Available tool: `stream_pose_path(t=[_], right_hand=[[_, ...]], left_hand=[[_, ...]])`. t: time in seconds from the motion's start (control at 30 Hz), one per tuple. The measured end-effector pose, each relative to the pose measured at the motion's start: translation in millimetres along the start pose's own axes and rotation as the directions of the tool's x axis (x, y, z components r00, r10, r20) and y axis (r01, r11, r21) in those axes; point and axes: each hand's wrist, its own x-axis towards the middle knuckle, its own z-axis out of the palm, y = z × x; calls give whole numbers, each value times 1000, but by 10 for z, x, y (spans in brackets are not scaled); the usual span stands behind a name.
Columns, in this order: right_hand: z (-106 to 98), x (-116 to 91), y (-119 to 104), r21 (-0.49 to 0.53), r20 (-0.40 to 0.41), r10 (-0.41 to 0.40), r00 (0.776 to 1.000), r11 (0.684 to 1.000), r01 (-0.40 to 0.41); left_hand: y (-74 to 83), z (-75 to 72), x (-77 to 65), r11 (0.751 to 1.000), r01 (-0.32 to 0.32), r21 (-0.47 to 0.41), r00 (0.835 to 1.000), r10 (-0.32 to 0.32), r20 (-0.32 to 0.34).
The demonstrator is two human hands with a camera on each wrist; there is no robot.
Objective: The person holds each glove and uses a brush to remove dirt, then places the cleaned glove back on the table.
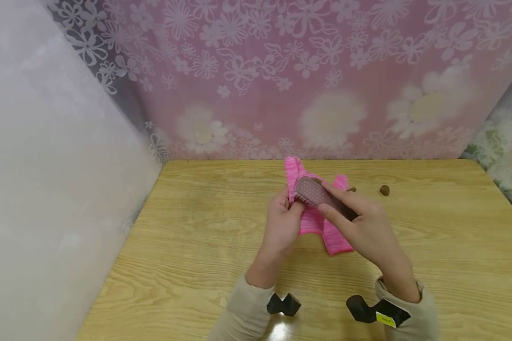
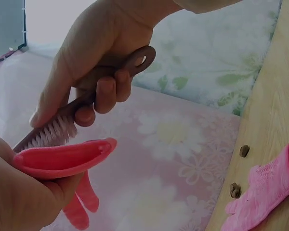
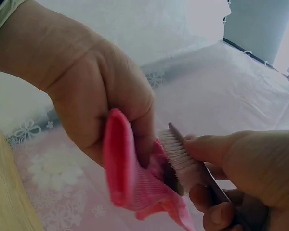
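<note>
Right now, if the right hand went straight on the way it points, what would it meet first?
Probably the pink knitted glove in the left hand; the brown, pale-bristled brush in the right hand would lead. Whether the bristles touch the glove is unclear.

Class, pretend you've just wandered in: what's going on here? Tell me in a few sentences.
A person's left hand holds a pink glove up off the table. Their right hand grips a brush, its pale bristles turned toward the glove and right up close to it. A second pink glove lies on the table, near two small brown lumps.
</note>
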Motion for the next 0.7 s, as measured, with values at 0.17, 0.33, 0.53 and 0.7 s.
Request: stream_pose_path(t=[0.17,0.33,0.53,0.7], right_hand=[[-6,-12,48,76,-39,130,991,989,-127],[-22,-8,110,98,-58,173,983,981,-167],[-72,17,161,93,-85,221,971,973,-214],[-110,22,199,47,-117,237,964,971,-233]], left_hand=[[-23,3,4,999,24,-24,999,-25,-28],[-26,14,3,999,25,-26,1000,-25,-13],[-36,18,-1,999,36,-27,999,-36,-5],[-53,23,1,997,41,-58,999,-40,11]])
